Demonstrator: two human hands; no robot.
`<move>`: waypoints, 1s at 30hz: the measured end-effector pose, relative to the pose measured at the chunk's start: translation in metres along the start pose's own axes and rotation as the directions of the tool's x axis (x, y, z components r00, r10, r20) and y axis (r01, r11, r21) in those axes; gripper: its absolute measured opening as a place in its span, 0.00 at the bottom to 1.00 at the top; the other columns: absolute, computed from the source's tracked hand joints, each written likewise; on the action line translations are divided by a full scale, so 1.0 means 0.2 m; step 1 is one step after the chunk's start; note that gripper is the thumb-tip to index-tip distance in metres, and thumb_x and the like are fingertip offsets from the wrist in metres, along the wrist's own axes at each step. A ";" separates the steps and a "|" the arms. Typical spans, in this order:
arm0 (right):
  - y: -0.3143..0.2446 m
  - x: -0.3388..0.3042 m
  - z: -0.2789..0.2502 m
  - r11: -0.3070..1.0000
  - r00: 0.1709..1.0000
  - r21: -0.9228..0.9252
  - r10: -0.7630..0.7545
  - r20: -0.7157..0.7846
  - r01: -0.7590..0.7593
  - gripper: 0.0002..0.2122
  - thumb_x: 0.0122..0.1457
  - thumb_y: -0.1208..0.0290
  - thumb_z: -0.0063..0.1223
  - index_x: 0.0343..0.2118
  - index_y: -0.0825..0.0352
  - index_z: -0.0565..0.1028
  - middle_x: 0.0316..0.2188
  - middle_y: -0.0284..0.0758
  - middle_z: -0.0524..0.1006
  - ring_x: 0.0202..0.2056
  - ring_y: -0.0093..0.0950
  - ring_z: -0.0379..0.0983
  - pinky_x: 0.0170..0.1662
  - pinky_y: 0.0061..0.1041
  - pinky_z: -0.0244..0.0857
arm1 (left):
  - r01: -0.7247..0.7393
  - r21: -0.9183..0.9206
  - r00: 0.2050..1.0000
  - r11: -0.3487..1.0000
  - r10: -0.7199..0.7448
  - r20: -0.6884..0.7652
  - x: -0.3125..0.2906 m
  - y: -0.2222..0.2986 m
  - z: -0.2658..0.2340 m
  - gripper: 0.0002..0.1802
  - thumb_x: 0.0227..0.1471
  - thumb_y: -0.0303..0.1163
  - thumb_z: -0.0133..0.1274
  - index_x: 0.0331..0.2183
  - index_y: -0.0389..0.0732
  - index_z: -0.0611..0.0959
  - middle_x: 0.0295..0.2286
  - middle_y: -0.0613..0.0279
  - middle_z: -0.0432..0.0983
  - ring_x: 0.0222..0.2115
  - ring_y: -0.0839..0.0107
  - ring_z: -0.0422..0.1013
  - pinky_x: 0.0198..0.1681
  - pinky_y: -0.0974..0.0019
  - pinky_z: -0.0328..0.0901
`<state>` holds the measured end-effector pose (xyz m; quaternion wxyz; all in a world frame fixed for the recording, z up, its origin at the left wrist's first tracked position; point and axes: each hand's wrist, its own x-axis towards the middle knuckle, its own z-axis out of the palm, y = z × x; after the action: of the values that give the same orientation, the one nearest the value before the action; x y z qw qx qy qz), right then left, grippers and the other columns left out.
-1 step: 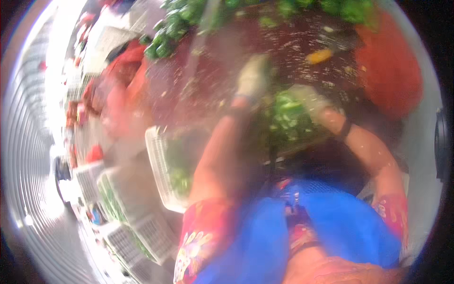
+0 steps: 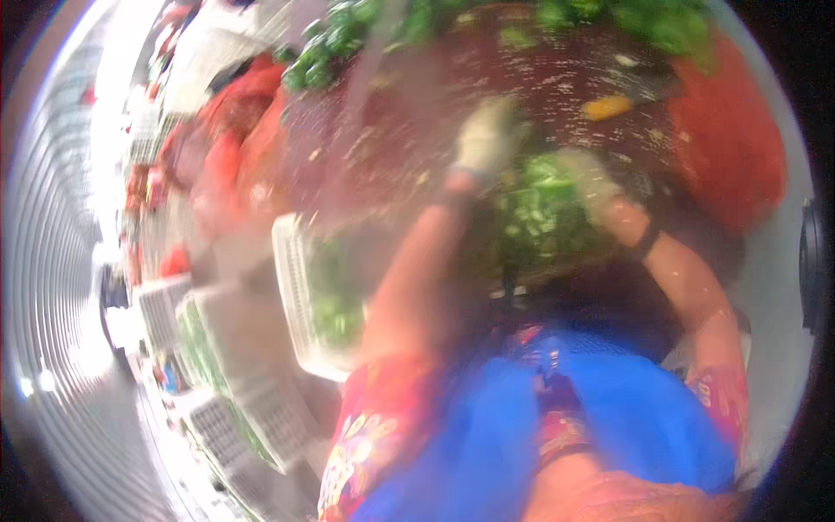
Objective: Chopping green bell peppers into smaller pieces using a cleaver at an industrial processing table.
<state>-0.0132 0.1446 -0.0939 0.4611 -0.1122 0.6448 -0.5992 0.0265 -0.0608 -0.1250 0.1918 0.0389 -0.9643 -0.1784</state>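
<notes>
My left hand, in a pale glove, reaches over the dark red tabletop just beyond and left of a heap of cut green vegetables. Blur hides its fingers, so whether it grips anything is unclear. My right hand, also gloved, rests against the right side of that heap. Its fingertips are smeared and partly lost among the greens. Farther off on the table lies a yellow-handled tool, apart from both hands.
Leafy greens line the far edge, and a red mesh sack bulges at the right. Left of my left arm stands a white plastic crate with greens inside. More red sacks and several white crates fill the left side.
The whole view has shifted slightly, so the scene sits a little farther right. Both hands keep nearly the same places over the table.
</notes>
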 end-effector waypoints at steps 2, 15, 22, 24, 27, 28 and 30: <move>0.27 0.27 -0.19 0.973 0.976 -0.159 -0.186 -0.111 0.167 0.15 0.59 0.64 0.44 0.44 0.67 0.74 0.35 0.35 0.76 0.34 0.26 0.74 0.35 0.27 0.72 | 0.174 -0.024 0.979 0.985 -0.170 0.111 -0.01 0.12 -0.09 0.22 0.49 0.40 0.52 0.46 0.43 0.75 0.43 0.50 0.72 0.43 0.52 0.70 0.46 0.55 0.66; 0.00 0.47 0.16 0.740 0.974 0.646 -0.227 -0.025 0.189 0.17 0.61 0.63 0.39 0.46 0.69 0.71 0.41 0.41 0.73 0.42 0.33 0.71 0.46 0.34 0.66 | 0.315 -0.943 0.727 0.109 -0.666 0.166 -0.16 0.24 -0.30 0.21 0.49 0.37 0.54 0.42 0.31 0.77 0.38 0.53 0.76 0.38 0.64 0.72 0.44 0.65 0.67; -0.08 0.47 0.42 0.927 0.859 0.215 -0.174 -0.481 0.308 0.17 0.62 0.53 0.36 0.32 0.62 0.72 0.25 0.31 0.72 0.28 0.25 0.69 0.32 0.29 0.64 | 0.408 -0.900 0.872 0.156 -0.357 0.334 -0.34 0.14 -0.59 0.39 0.46 0.31 0.56 0.58 0.40 0.60 0.50 0.48 0.66 0.49 0.60 0.66 0.50 0.60 0.66; -0.03 0.61 0.18 0.912 0.849 0.206 -0.220 -0.481 0.354 0.12 0.61 0.60 0.41 0.32 0.63 0.73 0.27 0.31 0.73 0.28 0.24 0.70 0.32 0.26 0.67 | 0.409 -0.896 0.873 0.172 -0.359 0.329 -0.29 0.14 -0.44 0.42 0.43 0.22 0.55 0.60 0.43 0.58 0.49 0.47 0.66 0.45 0.62 0.69 0.44 0.63 0.70; -0.11 0.48 0.37 0.834 0.914 0.447 -0.152 -0.376 0.323 0.10 0.61 0.64 0.44 0.34 0.64 0.73 0.28 0.31 0.74 0.29 0.23 0.72 0.33 0.24 0.69 | 0.265 -0.923 0.919 0.280 -0.364 0.154 -0.32 0.16 -0.43 0.43 0.42 0.23 0.56 0.60 0.42 0.57 0.47 0.48 0.67 0.42 0.62 0.71 0.39 0.66 0.72; -0.13 0.46 0.40 0.721 0.962 0.654 -0.060 -0.266 0.226 0.10 0.61 0.63 0.43 0.34 0.63 0.73 0.29 0.33 0.76 0.29 0.24 0.73 0.33 0.24 0.70 | 0.291 -0.957 0.886 -0.007 -0.376 0.272 -0.31 0.19 -0.50 0.40 0.43 0.23 0.55 0.58 0.41 0.62 0.48 0.56 0.66 0.47 0.68 0.65 0.49 0.66 0.63; -0.12 0.41 0.45 0.844 0.936 0.440 -0.183 -0.300 0.306 0.09 0.61 0.66 0.43 0.35 0.64 0.74 0.30 0.33 0.76 0.30 0.24 0.73 0.35 0.24 0.71 | 0.265 -0.962 0.893 -0.066 -0.360 0.271 -0.32 0.22 -0.57 0.39 0.43 0.22 0.54 0.58 0.41 0.62 0.47 0.56 0.66 0.47 0.68 0.65 0.49 0.66 0.63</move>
<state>-0.0021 0.0217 -0.0977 0.3102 -0.0009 0.5082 -0.8035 0.1290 -0.0487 -0.0333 0.1499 0.1205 -0.5188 -0.8330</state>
